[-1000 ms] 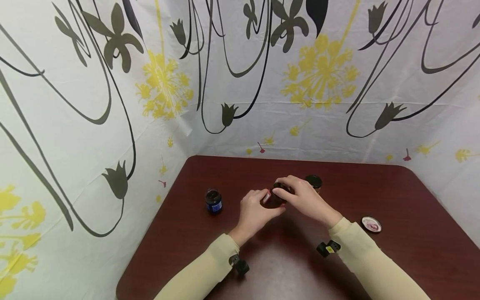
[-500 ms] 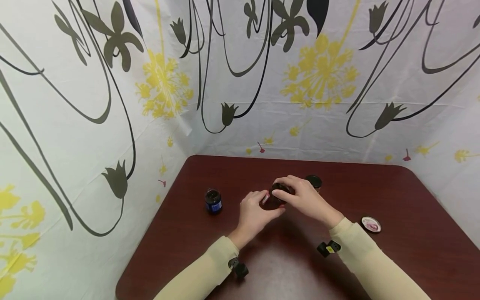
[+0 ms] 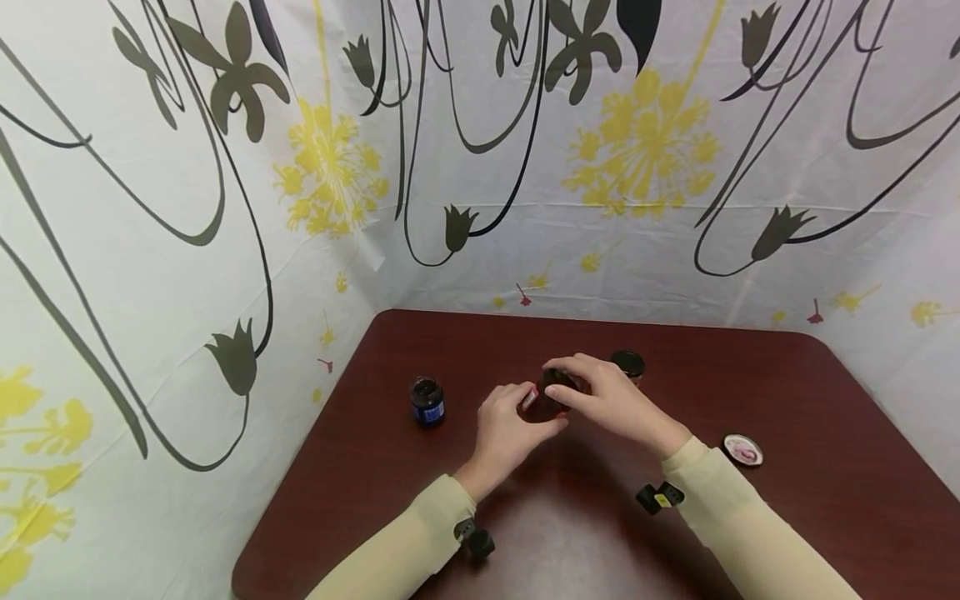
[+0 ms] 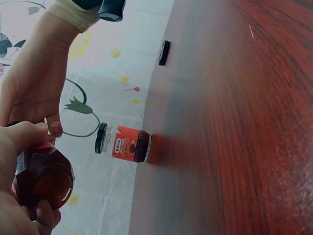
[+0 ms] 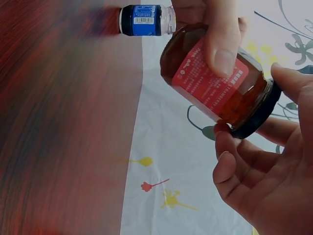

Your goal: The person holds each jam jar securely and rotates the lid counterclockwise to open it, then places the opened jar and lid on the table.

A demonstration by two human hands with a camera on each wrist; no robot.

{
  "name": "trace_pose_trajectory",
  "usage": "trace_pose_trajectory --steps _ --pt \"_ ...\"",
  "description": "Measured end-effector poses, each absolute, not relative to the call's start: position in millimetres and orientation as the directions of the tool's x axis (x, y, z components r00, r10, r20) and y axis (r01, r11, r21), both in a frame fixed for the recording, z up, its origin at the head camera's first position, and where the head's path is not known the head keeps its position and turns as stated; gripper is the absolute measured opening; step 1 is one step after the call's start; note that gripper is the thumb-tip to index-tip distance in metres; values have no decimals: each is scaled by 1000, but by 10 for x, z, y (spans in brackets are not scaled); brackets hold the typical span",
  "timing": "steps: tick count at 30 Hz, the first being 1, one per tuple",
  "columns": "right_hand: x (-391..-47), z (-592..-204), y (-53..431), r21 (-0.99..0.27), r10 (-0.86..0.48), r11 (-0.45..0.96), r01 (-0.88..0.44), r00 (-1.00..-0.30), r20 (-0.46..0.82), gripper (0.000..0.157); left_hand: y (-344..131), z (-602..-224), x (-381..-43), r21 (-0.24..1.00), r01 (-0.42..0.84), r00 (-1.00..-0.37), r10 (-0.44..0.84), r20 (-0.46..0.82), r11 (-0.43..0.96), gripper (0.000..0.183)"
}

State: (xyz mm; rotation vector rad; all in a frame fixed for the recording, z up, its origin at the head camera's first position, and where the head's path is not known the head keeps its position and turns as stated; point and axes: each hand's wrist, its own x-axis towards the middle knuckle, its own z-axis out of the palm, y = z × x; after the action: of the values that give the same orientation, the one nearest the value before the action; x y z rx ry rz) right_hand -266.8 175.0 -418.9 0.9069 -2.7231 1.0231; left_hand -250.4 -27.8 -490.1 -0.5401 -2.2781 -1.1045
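A strawberry jam jar with a red label (image 5: 195,81) is held tilted above the table between both hands. My left hand (image 3: 506,427) grips the jar's body, its thumb pressed over the label in the right wrist view. On the jar's black lid (image 5: 257,111), the fingers and thumb of my right hand (image 3: 618,402) hold the edge. In the left wrist view the glass base (image 4: 53,183) of this jar faces the camera, showing dark amber contents. Fingers hide much of the jar in the head view.
Left on the reddish-brown table (image 3: 360,500) stands an open jar with a blue label (image 3: 427,408). Another jar, red-labelled and dark-lidded (image 4: 126,143), stands behind my right hand. A loose lid (image 3: 742,450) lies at the right, pale inside up. Patterned cloth (image 3: 480,175) hangs behind the table.
My right hand's fingers and thumb shift slightly around the lid, and both hands drift a little left with the jar. The other jars and loose lid stay where they were.
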Motion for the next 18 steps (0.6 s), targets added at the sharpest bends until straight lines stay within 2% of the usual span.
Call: trace_pose_trajectory --steps 13,18 --pt "-2636 -4183 1743 -621 -463 595 -511 -849 254 56 -287 -4896 -2484 593 564 -769 106 630 574 47" --pt "-2625 -4184 1747 -623 -456 589 -515 -848 271 52 -296 -4885 -2461 598 554 -781 113 615 579 45"
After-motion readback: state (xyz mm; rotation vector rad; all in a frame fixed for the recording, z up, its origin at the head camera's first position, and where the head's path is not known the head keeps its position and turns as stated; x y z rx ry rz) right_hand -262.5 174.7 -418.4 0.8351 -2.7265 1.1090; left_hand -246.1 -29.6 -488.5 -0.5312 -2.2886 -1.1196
